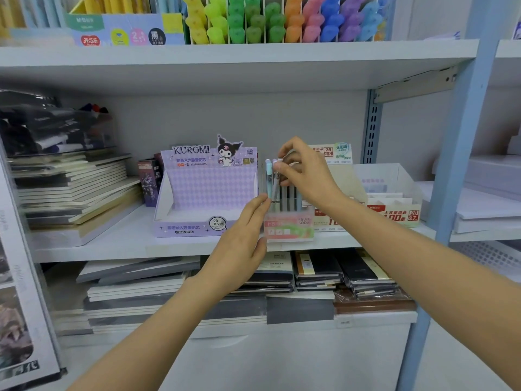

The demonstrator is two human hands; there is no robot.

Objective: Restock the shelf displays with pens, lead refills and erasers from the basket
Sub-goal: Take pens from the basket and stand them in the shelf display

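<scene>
My left hand [239, 244] is released, its fingers straight, the fingertips touching the left wall of a clear display box [290, 225] with a pink and green label. The box stands at the near edge of the middle shelf [112, 241]. The lead refill tubes [288, 197] stand upright in a row inside it. My right hand [306, 176] is above the box, fingers curled, pinching the capped tops of a few tubes at the left end of the row; blur keeps me from counting how many. Just left of the clear box stands a purple Kuromi display carton [205, 190]. To the right is a white carton [394, 176] holding red-lettered lead packs. Stacked notebooks [76, 190] lie at the far left of the shelf.
</scene>
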